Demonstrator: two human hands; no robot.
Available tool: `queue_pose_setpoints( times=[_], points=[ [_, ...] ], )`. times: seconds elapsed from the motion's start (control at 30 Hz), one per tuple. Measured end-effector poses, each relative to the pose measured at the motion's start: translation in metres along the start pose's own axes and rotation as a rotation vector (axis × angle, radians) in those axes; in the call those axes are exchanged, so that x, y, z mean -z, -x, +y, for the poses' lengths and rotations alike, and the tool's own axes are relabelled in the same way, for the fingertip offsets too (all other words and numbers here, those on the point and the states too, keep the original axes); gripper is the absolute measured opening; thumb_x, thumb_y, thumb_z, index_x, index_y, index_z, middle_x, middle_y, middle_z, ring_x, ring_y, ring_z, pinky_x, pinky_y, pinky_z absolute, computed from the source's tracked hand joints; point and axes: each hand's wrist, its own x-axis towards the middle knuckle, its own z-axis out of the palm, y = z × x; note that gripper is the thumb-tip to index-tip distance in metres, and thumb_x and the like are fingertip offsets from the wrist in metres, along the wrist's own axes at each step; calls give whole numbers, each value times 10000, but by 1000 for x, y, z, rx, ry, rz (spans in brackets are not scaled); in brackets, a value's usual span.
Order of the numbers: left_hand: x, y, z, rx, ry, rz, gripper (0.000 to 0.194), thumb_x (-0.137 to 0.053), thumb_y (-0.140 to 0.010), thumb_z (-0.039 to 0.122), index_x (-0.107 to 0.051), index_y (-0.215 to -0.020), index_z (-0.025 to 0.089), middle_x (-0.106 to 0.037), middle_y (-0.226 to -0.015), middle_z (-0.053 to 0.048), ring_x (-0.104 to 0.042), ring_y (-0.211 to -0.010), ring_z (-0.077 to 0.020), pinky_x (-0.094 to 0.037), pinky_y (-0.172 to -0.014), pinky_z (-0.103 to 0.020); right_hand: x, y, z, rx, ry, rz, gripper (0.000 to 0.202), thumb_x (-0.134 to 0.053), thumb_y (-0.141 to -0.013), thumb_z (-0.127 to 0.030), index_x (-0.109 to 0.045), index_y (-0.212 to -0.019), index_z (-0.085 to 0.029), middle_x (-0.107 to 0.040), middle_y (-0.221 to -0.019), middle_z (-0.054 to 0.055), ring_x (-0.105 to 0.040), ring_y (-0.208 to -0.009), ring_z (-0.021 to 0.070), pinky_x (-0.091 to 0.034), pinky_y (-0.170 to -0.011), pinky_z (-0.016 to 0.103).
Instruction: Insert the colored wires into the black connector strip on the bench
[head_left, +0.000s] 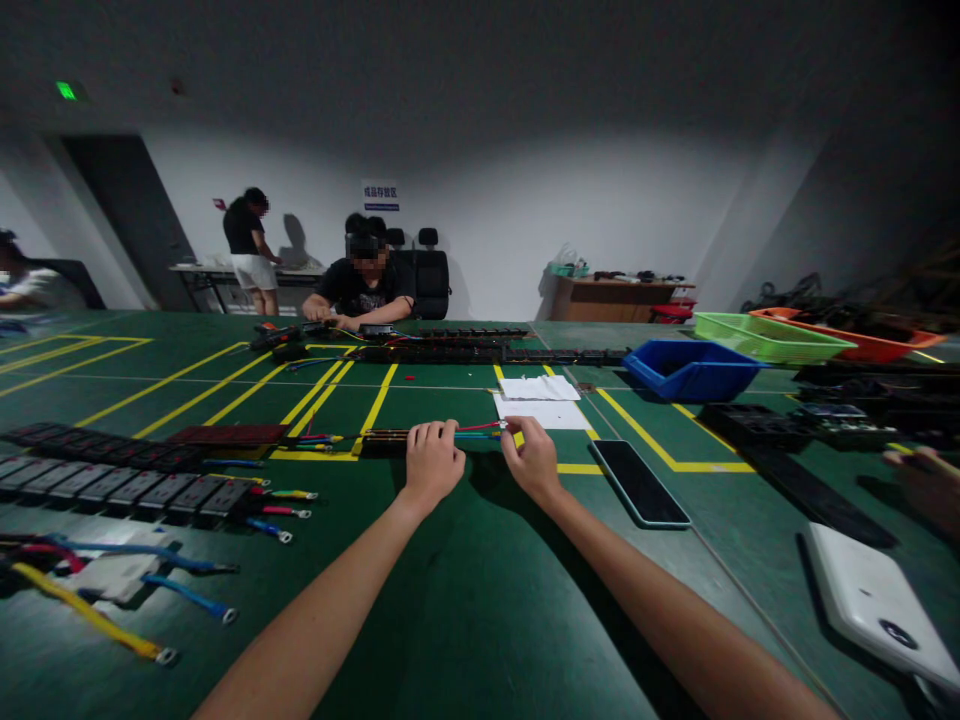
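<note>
My left hand (435, 462) lies over the right part of a long black power strip (386, 443), its fingers curled around it. Thin copper-coloured lines run along the strip. A red wire (480, 429) and a blue-green wire (480, 436) come out to the right of that hand. My right hand (532, 460) pinches the metal ring terminal (503, 426) at the red wire's end between thumb and forefinger. Just beyond it lie white paper sheets (544, 412). Left of the strip, several coloured wires (319, 440) reach out from a dark red strip (232, 436).
More power strips (142, 490) with ring-terminal wires lie at left. A phone (641, 484), blue bin (690, 370), green basket (772, 337), orange basket (847, 333) and white device (881, 605) stand at right. A co-worker (367, 275) sits opposite; another person's hand (926, 485) is at right.
</note>
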Motion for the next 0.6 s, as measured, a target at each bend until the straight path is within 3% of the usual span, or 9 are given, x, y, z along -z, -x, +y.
queue_pose_setpoints(
  times=[0.17, 0.43, 0.6],
  points=[
    [0, 0, 0, 3, -3, -15, 309, -494, -915, 219, -602, -1203, 239, -670, -1178, -93, -582, -1181, -278, -395, -1098, -485, -1, 3, -3, 48, 10, 6, 304, -505, -891, -284, -616, -1154, -179, -677, -1031, 103, -637, -937, 238, -499, -786, 336],
    [3, 0, 1, 9, 30, -34, 299, -488, -925, 216, -615, -1195, 240, -675, -1190, -88, -586, -1183, -270, -396, -1103, -495, -3, -2, 3, -153, 174, -87, 239, -437, -958, -346, -633, -914, -216, -690, -898, 75, -608, -861, 229, -417, -727, 310],
    [1, 0, 1, 3, 27, -27, 290, -489, -924, 213, -610, -1187, 230, -672, -1190, -88, -585, -1184, -267, -394, -1109, -492, -3, -3, 4, -167, 133, -88, 251, -438, -960, -359, -639, -917, -215, -699, -887, 71, -626, -822, 218, -419, -716, 304]
  ],
)
